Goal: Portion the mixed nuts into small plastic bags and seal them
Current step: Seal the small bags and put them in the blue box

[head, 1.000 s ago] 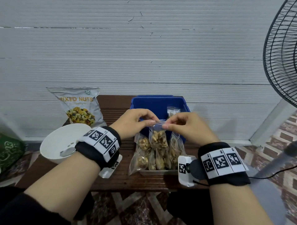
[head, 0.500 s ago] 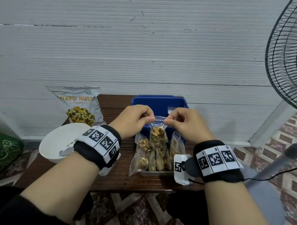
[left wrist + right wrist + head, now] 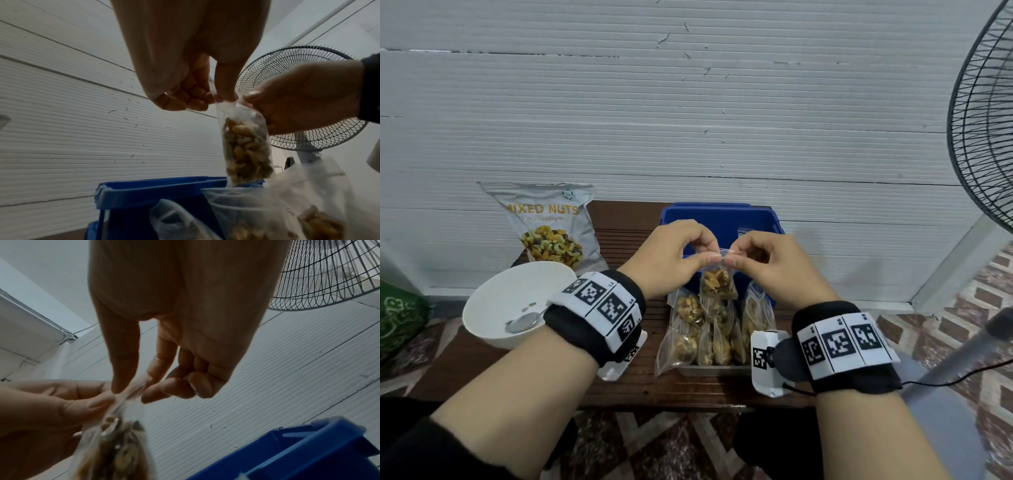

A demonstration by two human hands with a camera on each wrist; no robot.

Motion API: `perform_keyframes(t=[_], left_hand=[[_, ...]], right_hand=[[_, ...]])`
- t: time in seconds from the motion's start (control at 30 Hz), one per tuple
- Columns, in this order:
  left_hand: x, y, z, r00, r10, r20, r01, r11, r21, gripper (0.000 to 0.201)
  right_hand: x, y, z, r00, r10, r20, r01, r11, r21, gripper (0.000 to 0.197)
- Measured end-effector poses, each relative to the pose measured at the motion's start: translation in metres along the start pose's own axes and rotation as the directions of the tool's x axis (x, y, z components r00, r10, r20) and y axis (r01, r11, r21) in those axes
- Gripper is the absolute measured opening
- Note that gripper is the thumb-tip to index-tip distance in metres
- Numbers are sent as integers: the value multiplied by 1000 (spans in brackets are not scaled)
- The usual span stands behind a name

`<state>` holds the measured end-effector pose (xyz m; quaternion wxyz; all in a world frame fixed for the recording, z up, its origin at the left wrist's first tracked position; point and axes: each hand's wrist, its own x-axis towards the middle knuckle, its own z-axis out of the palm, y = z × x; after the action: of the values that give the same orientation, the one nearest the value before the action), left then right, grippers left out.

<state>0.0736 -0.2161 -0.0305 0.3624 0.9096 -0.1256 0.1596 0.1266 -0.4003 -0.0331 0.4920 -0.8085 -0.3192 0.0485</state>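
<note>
A small clear bag of nuts [image 3: 717, 282] hangs in the air over the metal tray [image 3: 709, 370]. Both hands pinch its top strip: my left hand [image 3: 674, 253] from the left, my right hand [image 3: 763, 260] from the right, thumb tips almost meeting. The left wrist view shows the bag of nuts [image 3: 244, 146] hanging under the left hand [image 3: 213, 95] with the right hand [image 3: 298, 100] beside it. In the right wrist view, the thumb and forefinger of the right hand [image 3: 131, 391] squeeze the top of the bag of nuts [image 3: 117, 443]. Several filled bags [image 3: 698, 335] stand in the tray below.
A white bowl [image 3: 493, 301] holding a spoon [image 3: 522, 322] sits at the left of the wooden table [image 3: 640, 387]. The mixed nuts pouch [image 3: 548, 226] leans on the wall behind it. A blue bin [image 3: 722, 222] stands behind the tray. A standing fan [image 3: 983, 130] is at the right.
Both hands lifted the bag a little and drew closer together along its top strip, until the thumbs nearly meet at the middle.
</note>
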Motion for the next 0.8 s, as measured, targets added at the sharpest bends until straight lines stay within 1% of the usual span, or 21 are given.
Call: perform_keyframes(t=[0.13,0.23,0.3,0.4,0.47,0.63,0.73,0.8], left_hand=[[-3,2,-2,998,-65,10,66,994,-85,9],[-5,0,-5,994,-110,-3,108,984,-144,18],[-6,1,-5,993,-117,-27,111,981,-160,21],[-7,4,-5,990,-127,-55,116,977,-180,21],[-6,5,-4,990,-132,-48,121,976,-179,21],[-7,8,-3,992,-121,-40,111,975,-190,19],[-6,6,-3,989,-134,-54,120,970,-211,18],[-5,4,-4,988,-145,-53,130,967,-219,18]], right_hand=[[1,2,0,999,-13,-47,10,999,-50,17],[2,3,-1,998,19,-56,-21,999,-29,19],[1,2,-3,998,28,-52,-29,999,-14,16],[-1,-2,-1,1000,14,-25,-14,1000,18,5],[-2,-2,1,1000,-5,-15,5,1000,11,7],[2,-1,5,999,-26,-45,21,995,-102,14],[3,-2,5,997,-34,-67,25,992,-124,14],[1,-6,2,998,-30,-51,23,991,-132,13]])
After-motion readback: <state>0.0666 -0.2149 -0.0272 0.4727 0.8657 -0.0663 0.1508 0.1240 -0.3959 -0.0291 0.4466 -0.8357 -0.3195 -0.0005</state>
